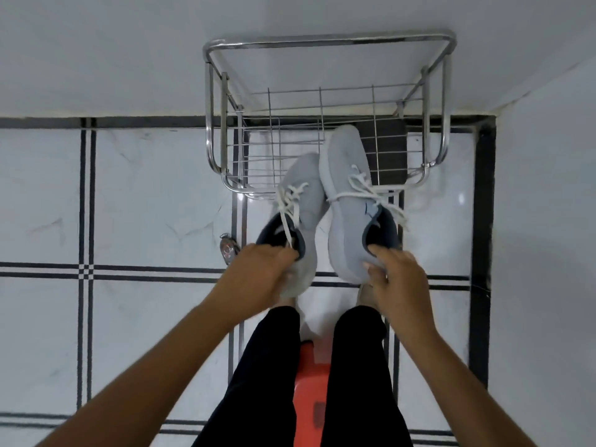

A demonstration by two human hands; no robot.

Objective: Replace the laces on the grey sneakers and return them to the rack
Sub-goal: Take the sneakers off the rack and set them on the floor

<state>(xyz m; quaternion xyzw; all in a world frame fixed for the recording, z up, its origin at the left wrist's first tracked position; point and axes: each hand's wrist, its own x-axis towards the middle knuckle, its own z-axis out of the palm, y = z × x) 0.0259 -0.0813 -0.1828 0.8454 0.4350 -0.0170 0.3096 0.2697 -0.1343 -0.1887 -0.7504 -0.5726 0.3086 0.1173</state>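
Each hand's grip closed on a heel, left hand point(258, 269) and right hand point(398, 279) hold laced grey sneakers point(346, 175) above a metal rack point(325, 43).

No readable text

The right grey sneaker point(350, 201) bears a small dark mark by its collar, too blurred to read; nothing else carries lettering or numbers.

Orange stool point(311, 382) on tiled floor point(145, 195)

Head view, single: worn camera, steeply downward and forward, close above both hands; metal rack point(325, 124) against wall ahead.
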